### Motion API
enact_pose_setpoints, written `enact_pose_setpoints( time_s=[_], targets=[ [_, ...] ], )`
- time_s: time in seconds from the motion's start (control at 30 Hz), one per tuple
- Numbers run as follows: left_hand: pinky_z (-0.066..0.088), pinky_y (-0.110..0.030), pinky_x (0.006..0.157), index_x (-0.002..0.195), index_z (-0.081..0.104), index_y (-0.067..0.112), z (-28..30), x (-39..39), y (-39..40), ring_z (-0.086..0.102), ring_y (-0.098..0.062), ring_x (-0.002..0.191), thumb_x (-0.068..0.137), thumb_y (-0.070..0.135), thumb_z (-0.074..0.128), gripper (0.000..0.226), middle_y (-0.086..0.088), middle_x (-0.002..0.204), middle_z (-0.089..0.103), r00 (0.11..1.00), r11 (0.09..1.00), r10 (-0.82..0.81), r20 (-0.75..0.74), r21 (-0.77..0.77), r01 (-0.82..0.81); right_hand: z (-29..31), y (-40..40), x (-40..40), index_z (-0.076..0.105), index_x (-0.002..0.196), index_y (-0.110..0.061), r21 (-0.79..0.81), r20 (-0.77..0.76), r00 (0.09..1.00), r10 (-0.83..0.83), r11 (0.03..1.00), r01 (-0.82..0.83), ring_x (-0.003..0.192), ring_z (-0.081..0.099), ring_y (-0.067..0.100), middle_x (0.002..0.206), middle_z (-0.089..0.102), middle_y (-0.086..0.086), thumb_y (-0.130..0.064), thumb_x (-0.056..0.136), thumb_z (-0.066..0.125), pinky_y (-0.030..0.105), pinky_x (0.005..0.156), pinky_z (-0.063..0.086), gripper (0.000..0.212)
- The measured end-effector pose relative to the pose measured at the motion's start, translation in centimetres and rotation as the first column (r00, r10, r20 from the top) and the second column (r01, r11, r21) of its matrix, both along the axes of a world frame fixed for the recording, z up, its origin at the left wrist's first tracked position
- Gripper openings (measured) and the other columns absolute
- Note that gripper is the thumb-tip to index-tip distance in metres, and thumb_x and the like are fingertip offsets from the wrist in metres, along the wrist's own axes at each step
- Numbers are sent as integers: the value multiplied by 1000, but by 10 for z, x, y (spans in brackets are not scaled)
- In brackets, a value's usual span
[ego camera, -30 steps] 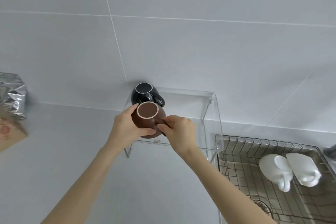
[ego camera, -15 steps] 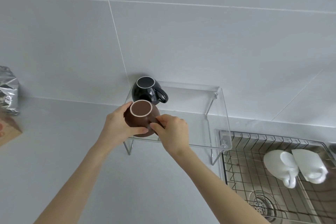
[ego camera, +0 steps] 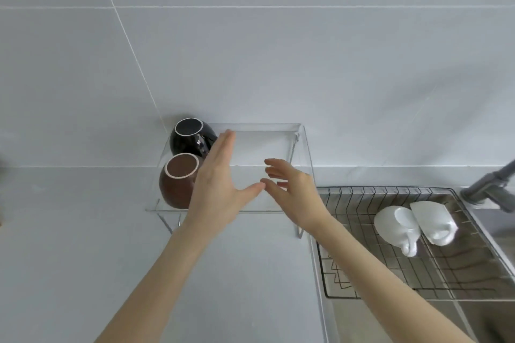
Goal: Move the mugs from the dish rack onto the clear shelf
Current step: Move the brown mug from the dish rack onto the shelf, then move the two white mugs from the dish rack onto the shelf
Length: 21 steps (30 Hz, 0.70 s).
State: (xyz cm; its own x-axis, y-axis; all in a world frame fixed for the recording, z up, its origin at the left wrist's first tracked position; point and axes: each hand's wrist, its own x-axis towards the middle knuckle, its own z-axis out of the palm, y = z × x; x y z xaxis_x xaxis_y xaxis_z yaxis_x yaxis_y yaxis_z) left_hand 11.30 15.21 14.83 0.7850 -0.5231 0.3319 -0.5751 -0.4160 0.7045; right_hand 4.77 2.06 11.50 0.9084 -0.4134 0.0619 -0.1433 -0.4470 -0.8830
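A brown mug (ego camera: 177, 179) stands upside down at the front left of the clear shelf (ego camera: 278, 142). Behind it a black mug (ego camera: 189, 138) also stands upside down. My left hand (ego camera: 220, 184) is flat and open just right of the brown mug, hiding its right side. My right hand (ego camera: 292, 192) hovers open over the shelf's right part, holding nothing. Two white mugs (ego camera: 397, 224) (ego camera: 433, 221) lie side by side in the wire dish rack (ego camera: 362, 273) on the right.
The shelf stands on a grey counter (ego camera: 69, 245) against a tiled wall. The rack sits over a steel sink. A grey faucet (ego camera: 493, 186) reaches in from the right edge.
Both hands have let go of the brown mug, which now stands on the shelf. They have opened and drawn away to the right. The view has shifted right.
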Motion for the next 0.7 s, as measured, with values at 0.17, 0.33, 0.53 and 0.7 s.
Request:
enact_pose_setpoints(
  time_s=[0.17, 0.33, 0.53, 0.7],
  targets=[
    [26, -12, 99, 135, 34, 13, -22, -46, -77, 42, -15, 127, 66, 19, 77, 82, -4, 139, 47, 950, 970, -243, -194, -35, 241, -11, -77, -67, 55, 120, -15, -60, -36, 971, -235, 971, 232, 108, 59, 16, 117, 66, 8, -15, 86, 58, 28, 91, 47, 34],
    [34, -34, 109, 135, 35, 16, -72, -83, -142, 43, -14, 127, 68, 24, 75, 78, -4, 139, 48, 863, 937, -324, -388, -3, 350, -55, -145, -134, 58, 116, -14, -131, -192, 869, -456, 889, 438, 102, 61, 23, 112, 67, 8, -19, 85, 59, 39, 91, 49, 31],
    [31, -32, 107, 135, 34, 16, -136, -113, -204, 40, -19, 129, 71, 26, 72, 75, -6, 141, 43, 797, 876, -367, -479, 110, 470, -111, -190, -183, 61, 109, -10, -115, -297, 700, -650, 752, 649, 86, 56, 19, 99, 69, 10, -20, 85, 59, 29, 78, 39, 26],
    [28, -24, 95, 133, 37, 12, -170, -128, -260, 42, -21, 125, 75, 29, 69, 69, -9, 139, 45, 748, 831, -408, -524, 125, 542, -133, -220, -204, 63, 100, -7, -44, -267, 474, -839, 502, 864, 87, 64, 26, 86, 70, 7, -27, 84, 59, 32, 76, 44, 26]
  ],
)
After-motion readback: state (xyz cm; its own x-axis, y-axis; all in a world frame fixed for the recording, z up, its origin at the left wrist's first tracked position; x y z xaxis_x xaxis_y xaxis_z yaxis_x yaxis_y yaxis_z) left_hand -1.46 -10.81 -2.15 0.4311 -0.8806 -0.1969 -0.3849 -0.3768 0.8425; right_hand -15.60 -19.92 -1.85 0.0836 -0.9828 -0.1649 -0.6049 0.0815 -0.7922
